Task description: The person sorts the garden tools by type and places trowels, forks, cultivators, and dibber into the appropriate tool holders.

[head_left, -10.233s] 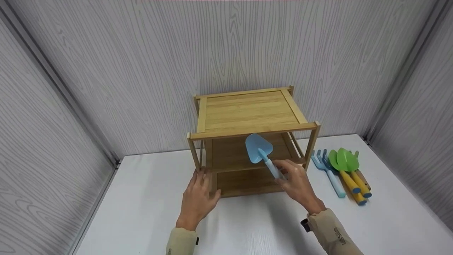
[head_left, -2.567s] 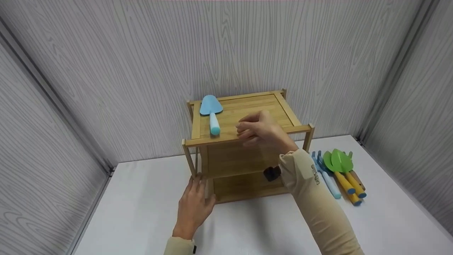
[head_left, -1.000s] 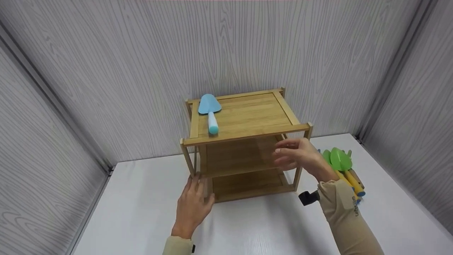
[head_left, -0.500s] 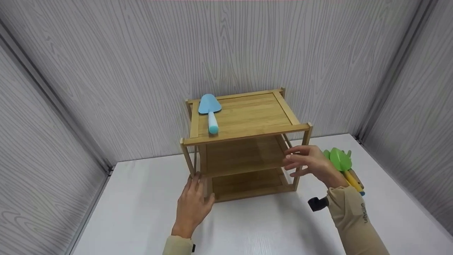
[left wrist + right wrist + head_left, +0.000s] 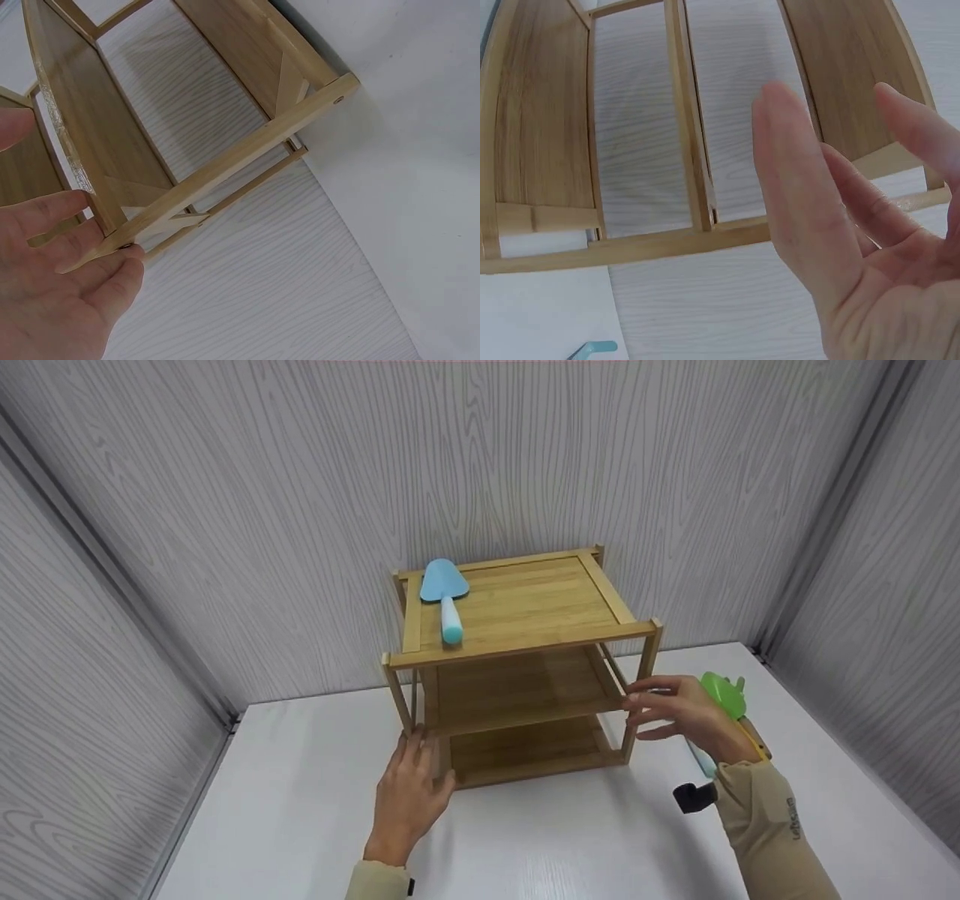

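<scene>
A light-blue hand trowel (image 5: 444,582) lies on the left side of the top board of a three-tier wooden shelf (image 5: 532,596), handle toward the front. My left hand (image 5: 409,795) touches the shelf's front left leg; the left wrist view shows its fairly straight fingers (image 5: 60,214) on both sides of the wood. Nothing is in my right hand (image 5: 686,716), whose loosely spread fingers overlap the shelf's front right leg in the head view. The right wrist view shows this hand (image 5: 870,255) beside the shelf frame (image 5: 645,244), thumb apart from the fingers.
Right of the shelf, a green hand trowel (image 5: 724,694) and a light-blue handle (image 5: 703,759) lie on the white table (image 5: 540,840), partly hidden by my right hand. A tall wood-patterned panel (image 5: 510,450) stands behind the shelf, with further panels at both sides.
The light-blue trowel, earlier in my right hand, now lies on the top board. My empty right hand has since moved right and down, past the shelf's right leg. My left hand stays put.
</scene>
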`<state>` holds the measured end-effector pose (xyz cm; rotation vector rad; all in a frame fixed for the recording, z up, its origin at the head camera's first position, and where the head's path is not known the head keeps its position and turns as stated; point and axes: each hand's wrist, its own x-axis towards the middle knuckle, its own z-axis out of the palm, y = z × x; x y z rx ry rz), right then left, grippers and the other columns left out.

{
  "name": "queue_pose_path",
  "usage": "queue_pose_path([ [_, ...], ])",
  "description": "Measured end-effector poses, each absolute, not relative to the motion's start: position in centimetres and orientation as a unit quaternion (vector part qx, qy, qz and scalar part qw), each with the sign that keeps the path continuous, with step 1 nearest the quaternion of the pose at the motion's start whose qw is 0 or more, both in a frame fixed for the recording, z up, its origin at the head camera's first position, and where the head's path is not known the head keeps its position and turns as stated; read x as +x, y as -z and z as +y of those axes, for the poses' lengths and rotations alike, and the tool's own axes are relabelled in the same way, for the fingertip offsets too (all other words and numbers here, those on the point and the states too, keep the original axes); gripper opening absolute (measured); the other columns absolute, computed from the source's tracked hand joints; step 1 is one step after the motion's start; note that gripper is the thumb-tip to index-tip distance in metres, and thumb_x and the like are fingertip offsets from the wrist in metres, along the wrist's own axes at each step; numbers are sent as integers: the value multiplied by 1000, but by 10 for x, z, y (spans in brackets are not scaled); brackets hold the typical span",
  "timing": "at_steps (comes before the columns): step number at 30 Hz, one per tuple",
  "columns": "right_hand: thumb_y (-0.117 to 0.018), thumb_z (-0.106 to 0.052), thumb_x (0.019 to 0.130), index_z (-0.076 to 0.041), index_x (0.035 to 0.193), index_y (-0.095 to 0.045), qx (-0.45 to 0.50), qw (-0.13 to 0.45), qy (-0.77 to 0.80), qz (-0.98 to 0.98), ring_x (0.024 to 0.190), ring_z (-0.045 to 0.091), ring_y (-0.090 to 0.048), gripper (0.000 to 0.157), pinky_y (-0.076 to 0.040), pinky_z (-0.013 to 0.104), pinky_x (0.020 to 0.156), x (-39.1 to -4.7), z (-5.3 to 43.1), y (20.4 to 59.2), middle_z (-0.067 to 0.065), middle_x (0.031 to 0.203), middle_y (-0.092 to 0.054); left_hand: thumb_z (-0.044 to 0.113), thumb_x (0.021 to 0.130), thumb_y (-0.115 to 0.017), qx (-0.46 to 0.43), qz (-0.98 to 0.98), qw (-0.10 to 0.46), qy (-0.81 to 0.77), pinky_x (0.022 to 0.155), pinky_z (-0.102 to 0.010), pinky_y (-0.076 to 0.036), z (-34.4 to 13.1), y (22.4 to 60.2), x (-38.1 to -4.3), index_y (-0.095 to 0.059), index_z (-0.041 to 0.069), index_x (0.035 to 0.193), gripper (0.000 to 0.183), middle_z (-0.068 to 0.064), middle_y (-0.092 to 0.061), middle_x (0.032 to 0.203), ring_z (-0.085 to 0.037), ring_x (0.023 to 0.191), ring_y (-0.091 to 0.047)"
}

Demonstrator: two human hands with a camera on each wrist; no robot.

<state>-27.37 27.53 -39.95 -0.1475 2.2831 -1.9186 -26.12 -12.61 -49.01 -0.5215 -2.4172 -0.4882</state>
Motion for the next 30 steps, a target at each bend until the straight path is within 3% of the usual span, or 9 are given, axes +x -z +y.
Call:
queue_pose_path([
  [7,-64,-18,101,17,140,-43,-39,92,640,762,106,34,-70,57,-59,44,85,-272,289,407,27,128,-63,17,84,-76,-196,-915,301,184,88,-53,-56,-126,491,-260,-60,-8,130,55,-27,-57,135,-49,122,-56],
  [16,-64,-15,100,17,138,-45,-13,91,639,764,92,22,-73,53,-61,41,80,-278,302,411,16,113,-71,20,85,-76,-194,-916,298,187,89,-54,-56,-128,492,-259,-60,-8,132,57,-27,-56,136,-52,122,-55],
  [30,-61,-16,103,21,143,-33,-9,106,640,761,97,24,-72,61,-60,40,84,-283,328,420,11,107,-71,21,86,-76,-197,-915,299,184,92,-54,-54,-128,491,-260,-61,-9,131,56,-27,-57,136,-51,123,-55],
])
